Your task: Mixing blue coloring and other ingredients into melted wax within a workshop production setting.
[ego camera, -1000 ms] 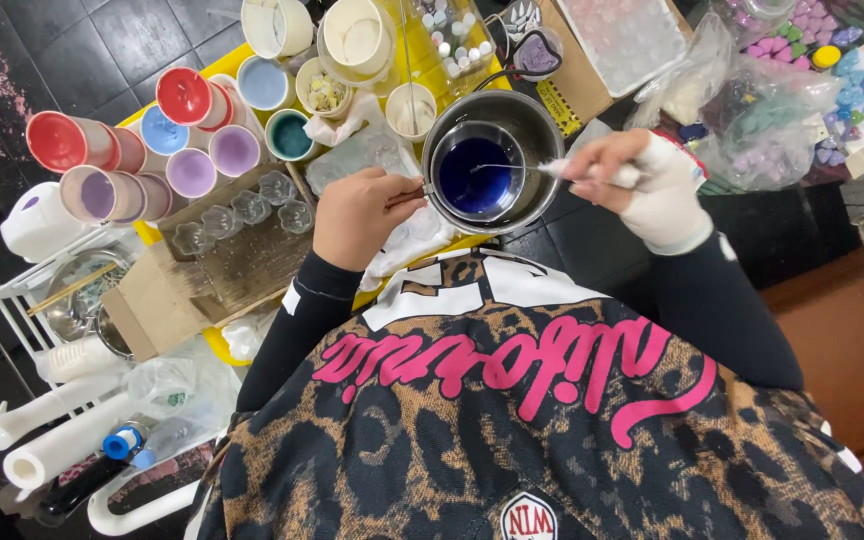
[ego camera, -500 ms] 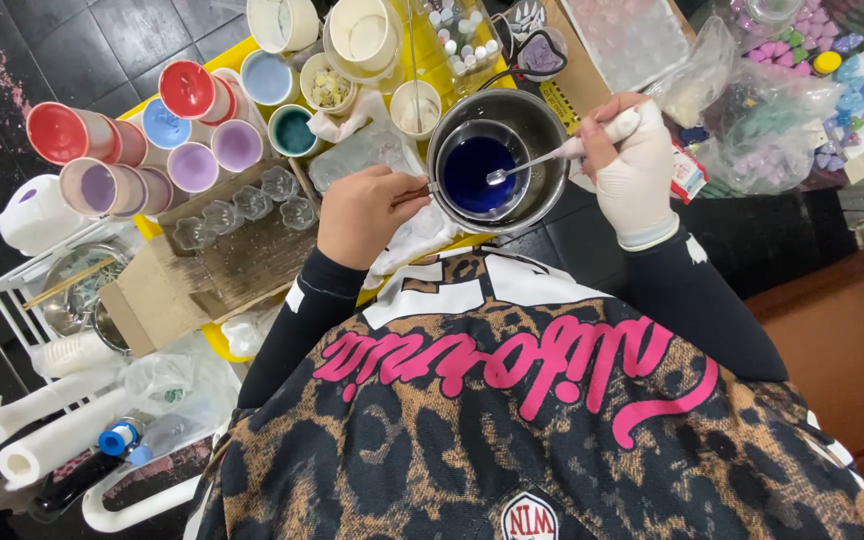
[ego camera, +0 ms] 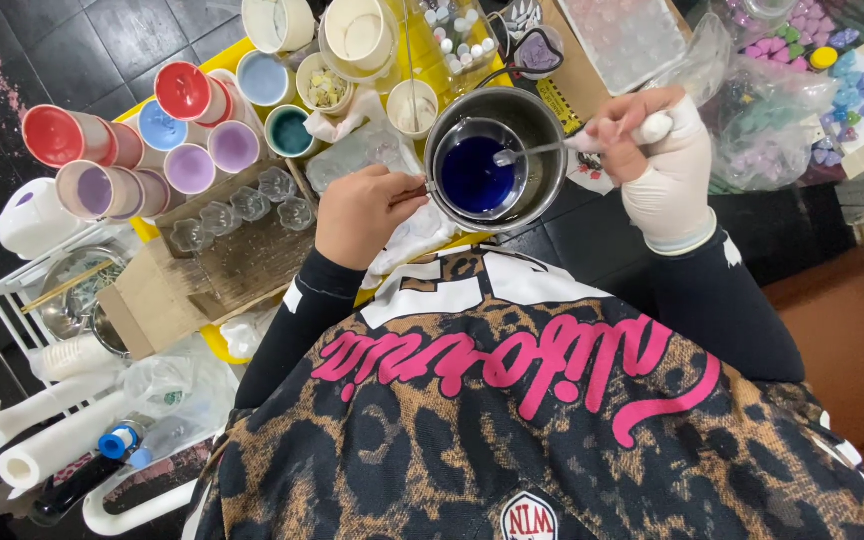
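On a cluttered yellow table point(ego camera: 407, 60), the gloved right hand point(ego camera: 657, 155) pinches a spoon point(ego camera: 542, 150) reaching leftward into the pot point(ego camera: 497, 160); the curled left hand point(ego camera: 362, 215) touches its rim.

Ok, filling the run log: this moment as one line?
left hand bare, at metal pot rim | right hand gloved, holds spoon in blue liquid | paint cups beside

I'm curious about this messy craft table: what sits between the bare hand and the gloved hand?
In the head view, a metal pot with a cup of blue liquid lies between the left hand and the gloved right hand, which holds a spoon.
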